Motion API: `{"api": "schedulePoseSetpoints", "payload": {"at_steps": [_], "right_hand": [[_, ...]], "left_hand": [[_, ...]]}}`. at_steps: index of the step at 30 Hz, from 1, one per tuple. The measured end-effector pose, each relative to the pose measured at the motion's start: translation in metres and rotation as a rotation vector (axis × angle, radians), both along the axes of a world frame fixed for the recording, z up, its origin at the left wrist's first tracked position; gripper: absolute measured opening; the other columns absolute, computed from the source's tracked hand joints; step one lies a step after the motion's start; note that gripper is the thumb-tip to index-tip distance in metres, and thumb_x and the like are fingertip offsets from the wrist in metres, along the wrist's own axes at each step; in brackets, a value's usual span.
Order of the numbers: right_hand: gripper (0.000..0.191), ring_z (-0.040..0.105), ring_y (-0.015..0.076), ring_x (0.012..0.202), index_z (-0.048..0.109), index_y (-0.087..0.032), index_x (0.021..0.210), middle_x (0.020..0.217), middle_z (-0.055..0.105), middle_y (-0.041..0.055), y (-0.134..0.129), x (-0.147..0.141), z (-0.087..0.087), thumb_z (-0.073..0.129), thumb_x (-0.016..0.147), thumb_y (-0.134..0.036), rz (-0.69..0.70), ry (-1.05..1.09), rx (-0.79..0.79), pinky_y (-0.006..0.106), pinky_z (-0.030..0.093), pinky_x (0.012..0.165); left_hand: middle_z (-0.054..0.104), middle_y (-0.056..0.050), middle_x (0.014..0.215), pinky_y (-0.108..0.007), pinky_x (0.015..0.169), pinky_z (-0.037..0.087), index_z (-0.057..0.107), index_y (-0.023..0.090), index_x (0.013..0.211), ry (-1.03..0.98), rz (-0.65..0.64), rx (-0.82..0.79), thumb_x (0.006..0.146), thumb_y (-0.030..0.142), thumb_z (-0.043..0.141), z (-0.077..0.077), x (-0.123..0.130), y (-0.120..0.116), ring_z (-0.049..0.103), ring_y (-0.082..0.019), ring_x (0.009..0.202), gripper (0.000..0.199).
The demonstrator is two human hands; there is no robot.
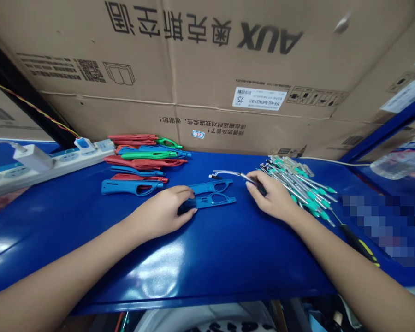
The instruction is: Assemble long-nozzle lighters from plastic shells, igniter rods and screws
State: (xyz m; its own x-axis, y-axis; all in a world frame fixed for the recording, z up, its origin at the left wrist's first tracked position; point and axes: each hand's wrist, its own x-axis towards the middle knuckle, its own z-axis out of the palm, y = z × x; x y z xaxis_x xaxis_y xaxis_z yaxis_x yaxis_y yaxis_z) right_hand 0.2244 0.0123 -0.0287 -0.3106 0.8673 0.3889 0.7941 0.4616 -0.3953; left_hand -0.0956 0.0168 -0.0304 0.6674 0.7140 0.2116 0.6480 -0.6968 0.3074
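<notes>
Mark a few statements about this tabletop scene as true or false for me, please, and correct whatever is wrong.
1. The left hand touches a blue plastic shell. True.
2. The right hand is empty. False: the right hand holds a slim wired part.
3. A screwdriver lies near metal rods. True.
4. The power strip is on the right. False: the power strip is on the left.
5. Red, green and blue pieces lie together. True.
</notes>
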Motion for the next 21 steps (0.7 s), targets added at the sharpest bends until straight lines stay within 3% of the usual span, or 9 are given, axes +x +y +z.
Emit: {"api": "schedulePoseSetpoints", "payload": {"at_steps": [5, 11, 21], "right_hand": [[0.021, 0.060, 0.0170, 0.068, 0.057, -0.023, 0.101, 0.082, 0.064, 0.0019, 0.000, -0.001, -0.001, 0.047, 0.101, -0.041, 0.106, -0.048, -0.095, 0.030, 0.042, 0.064], [0.022, 0.059, 0.0157, 0.067, 0.056, -0.022, 0.104, 0.082, 0.065, 0.0016, -0.001, 0.000, 0.001, 0.052, 0.100, -0.042, 0.156, -0.090, -0.135, 0.028, 0.041, 0.063], [0.022, 0.057, 0.0158, 0.063, 0.051, -0.022, 0.104, 0.081, 0.064, 0.0015, -0.004, -0.001, 0.003, 0.052, 0.099, -0.043, 0.173, -0.131, -0.148, 0.027, 0.040, 0.060]], "left_hand": [[0.070, -0.013, 0.117, -0.044, 0.096, 0.057, 0.067, 0.015, 0.116, 0.027, 0.031, 0.024, 0.100, 0.037, 0.053, 0.001, 0.003, -0.003, 0.069, -0.028, 0.108, 0.031], [0.069, -0.012, 0.124, -0.046, 0.102, 0.053, 0.064, 0.015, 0.125, 0.026, 0.000, 0.134, 0.101, 0.035, 0.052, 0.000, 0.008, -0.007, 0.065, -0.028, 0.115, 0.034], [0.067, -0.012, 0.125, -0.049, 0.097, 0.052, 0.062, 0.017, 0.124, 0.026, -0.074, 0.098, 0.101, 0.025, 0.050, -0.003, 0.010, -0.006, 0.062, -0.029, 0.114, 0.027]]}}
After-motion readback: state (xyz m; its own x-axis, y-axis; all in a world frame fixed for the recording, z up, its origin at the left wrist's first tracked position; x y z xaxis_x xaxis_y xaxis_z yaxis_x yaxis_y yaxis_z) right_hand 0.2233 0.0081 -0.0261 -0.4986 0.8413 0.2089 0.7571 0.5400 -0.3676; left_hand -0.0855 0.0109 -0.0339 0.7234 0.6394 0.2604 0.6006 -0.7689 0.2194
